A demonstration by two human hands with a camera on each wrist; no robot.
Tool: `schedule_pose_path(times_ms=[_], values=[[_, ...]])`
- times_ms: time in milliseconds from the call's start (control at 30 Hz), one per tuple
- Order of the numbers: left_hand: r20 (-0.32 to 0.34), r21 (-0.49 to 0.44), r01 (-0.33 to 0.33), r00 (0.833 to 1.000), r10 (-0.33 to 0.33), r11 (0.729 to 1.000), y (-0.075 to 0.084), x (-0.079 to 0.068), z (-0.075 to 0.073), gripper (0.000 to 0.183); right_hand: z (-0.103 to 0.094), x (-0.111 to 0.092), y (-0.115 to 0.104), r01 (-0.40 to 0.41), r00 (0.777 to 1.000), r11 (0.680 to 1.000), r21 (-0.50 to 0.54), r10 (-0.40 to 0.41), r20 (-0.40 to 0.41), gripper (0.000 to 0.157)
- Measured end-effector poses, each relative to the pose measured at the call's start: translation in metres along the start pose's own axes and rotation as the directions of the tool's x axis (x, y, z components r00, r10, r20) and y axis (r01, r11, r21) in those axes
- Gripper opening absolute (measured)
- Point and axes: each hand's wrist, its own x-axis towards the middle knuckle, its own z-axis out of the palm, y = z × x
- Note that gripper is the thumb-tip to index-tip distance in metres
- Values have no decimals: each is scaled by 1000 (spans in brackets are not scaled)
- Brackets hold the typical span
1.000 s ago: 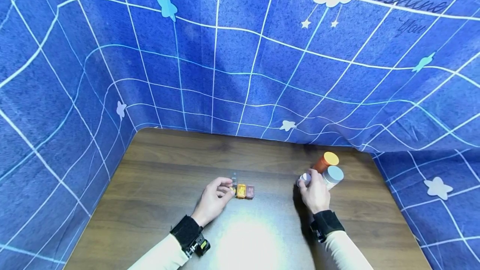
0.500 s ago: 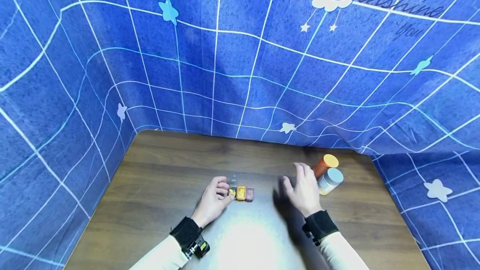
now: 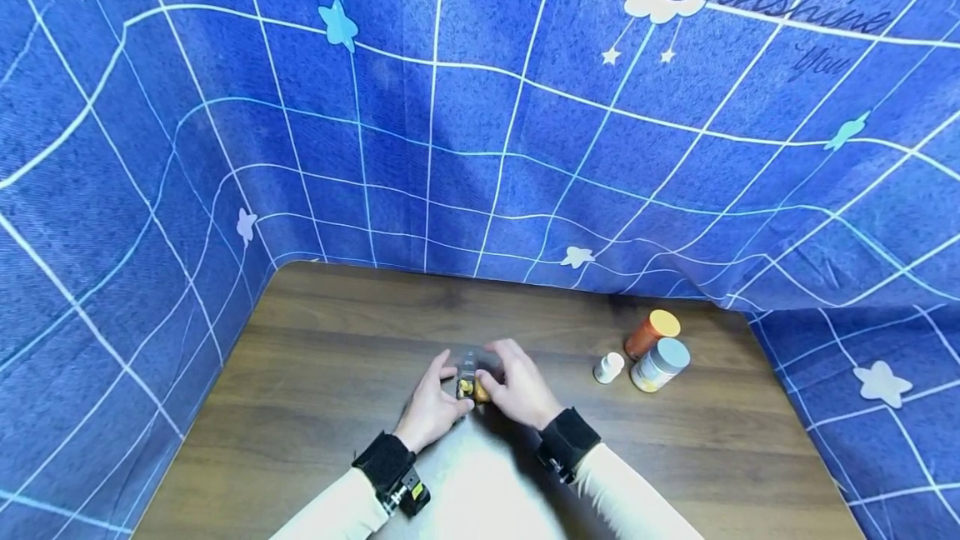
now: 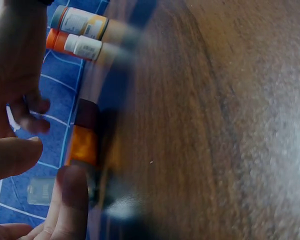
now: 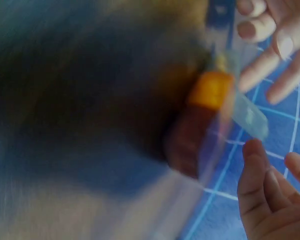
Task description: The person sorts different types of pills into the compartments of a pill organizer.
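Note:
A small pill organizer (image 3: pixel 482 392) lies on the table between my two hands, its compartments clear, orange and purple in a row. The clear compartment's lid (image 5: pixel 251 117) stands raised, and yellow pieces show inside that compartment in the head view. My left hand (image 3: pixel 433 408) is at the organizer's left side, thumb and fingers spread apart with the thumb tip by its near edge. From the right, my right hand (image 3: pixel 521 386) reaches over it with loosely bent fingers and hides the purple compartment (image 5: pixel 190 142) in the head view. Neither hand visibly grips anything.
At the table's right stand a small white bottle (image 3: pixel 608 367), an orange bottle with a yellow-orange cap (image 3: pixel 652 334) and a larger white bottle with a grey-blue cap (image 3: pixel 660 365). A blue patterned curtain (image 3: pixel 420 148) hangs along the table's back and sides.
My right hand has let go of the small white bottle beside the other bottles and moved left to the organizer. My left hand stays by the organizer, its fingers now spread wider.

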Motion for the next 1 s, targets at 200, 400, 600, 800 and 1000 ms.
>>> schedule_pose_path(times_ms=[200, 400, 600, 800, 1000], values=[[15, -143, 3, 1000, -1, 990, -2, 2, 7, 86, 18, 1, 0, -18, 998, 997, 76, 14, 56, 48], [17, -203, 9, 1000, -5, 979, -3, 2, 9, 80, 25, 0, 0, -69, 996, 987, 143, 60, 63, 49], [11, -154, -1, 1000, 3, 988, -2, 2, 8, 77, 27, -3, 2, -36, 999, 983, 179, 32, 27, 45], [15, -141, -18, 1000, 20, 990, -1, 1, 8, 67, 28, -5, 3, 18, 1000, 988, 152, -15, -22, 25], [16, -111, -25, 1000, 27, 994, -1, 0, 7, 59, 33, -6, 6, 42, 995, 990, 133, -30, -94, 16]])
